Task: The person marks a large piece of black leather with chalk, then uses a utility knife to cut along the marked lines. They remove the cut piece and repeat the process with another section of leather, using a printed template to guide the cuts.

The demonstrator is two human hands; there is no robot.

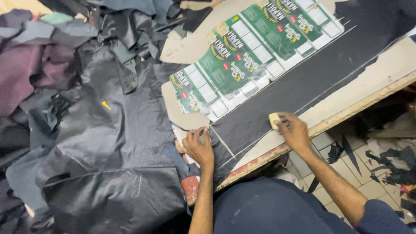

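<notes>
Head view is looking straight down over a dark blue lap (277,208) at the bottom edge. Just past it the left hand (198,147) is pressing down on the near end of a long black strip (303,82) lying across the bench (390,69); its fingers are curled in tight around something thin and grey, hard to tell what exactly, tip touching the strip's edge. The right hand (294,130) is sitting a bit further along the same near edge, fingers pinched narrow on a small pale yellow chalk (274,120), and the chalk is touching the strip right where a thin light line is running along its length. A second slanted line is showing near the left hand.

Off to the right, below the bench edge, black scraps (390,164) are lying around on a tiled floor (342,173).

Left of the hands a big heap of dark hides (108,130) is spilling over everything, with a tiny yellow triangle (105,104) sitting on one of them.

Further out, flattened green and white cartons (242,60) are lying right beside the strip's far edge, on top of brown cardboard (186,43). Way at the back, purple and teal pieces (26,65) are piling up in the left corner.
</notes>
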